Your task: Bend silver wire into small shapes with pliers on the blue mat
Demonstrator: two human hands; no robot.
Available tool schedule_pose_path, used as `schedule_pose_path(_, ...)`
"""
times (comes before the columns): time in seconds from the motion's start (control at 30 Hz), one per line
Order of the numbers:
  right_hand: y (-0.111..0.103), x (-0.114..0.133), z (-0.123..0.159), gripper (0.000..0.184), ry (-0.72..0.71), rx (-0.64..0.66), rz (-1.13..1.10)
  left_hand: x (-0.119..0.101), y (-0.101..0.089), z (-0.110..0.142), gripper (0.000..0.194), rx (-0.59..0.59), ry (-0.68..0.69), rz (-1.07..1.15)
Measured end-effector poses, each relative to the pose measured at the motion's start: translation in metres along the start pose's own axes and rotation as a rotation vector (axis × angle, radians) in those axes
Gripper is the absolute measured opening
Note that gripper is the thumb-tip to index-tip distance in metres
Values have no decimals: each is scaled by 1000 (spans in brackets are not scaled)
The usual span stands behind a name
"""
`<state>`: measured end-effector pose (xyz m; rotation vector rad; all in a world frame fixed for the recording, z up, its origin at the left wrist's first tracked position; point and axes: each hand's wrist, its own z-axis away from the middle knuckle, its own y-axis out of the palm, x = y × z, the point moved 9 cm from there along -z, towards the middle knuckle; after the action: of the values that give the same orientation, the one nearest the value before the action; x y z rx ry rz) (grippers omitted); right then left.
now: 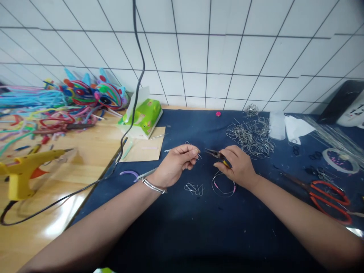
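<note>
My left hand (182,159) pinches a thin piece of wire (200,156), whose short end pokes out past the fingertips. Across a small gap, my right hand (237,165) is closed round a pair of pliers (217,154) with dark jaws and yellow-and-black handles. The jaws point at the wire but stay apart from it. Below the right hand lies a wire ring (224,193) with pink bits on it. A small group of bent wire pieces (194,189) rests on the dark blue cloth (182,227) between my forearms.
A tangled pile of wires (250,136) lies behind my right hand. Red-handled scissors (327,197) and a round dish (340,160) are at the right. On the left are a yellow glue gun (27,172), a green tissue pack (143,117) and colourful pipe cleaners (34,100). A black cable (138,87) hangs down.
</note>
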<state>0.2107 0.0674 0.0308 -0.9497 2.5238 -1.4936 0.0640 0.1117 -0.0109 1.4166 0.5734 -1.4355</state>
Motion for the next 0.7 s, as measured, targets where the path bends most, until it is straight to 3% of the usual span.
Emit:
schedule_pose_path(0.33, -2, 15, 2, 32, -295, 63, 278, 6, 9, 3, 19, 104, -73, -57)
schedule_pose_path(0.7, -2, 17, 2, 28, -377, 62, 390, 4, 10, 2, 23, 125, -74, -48)
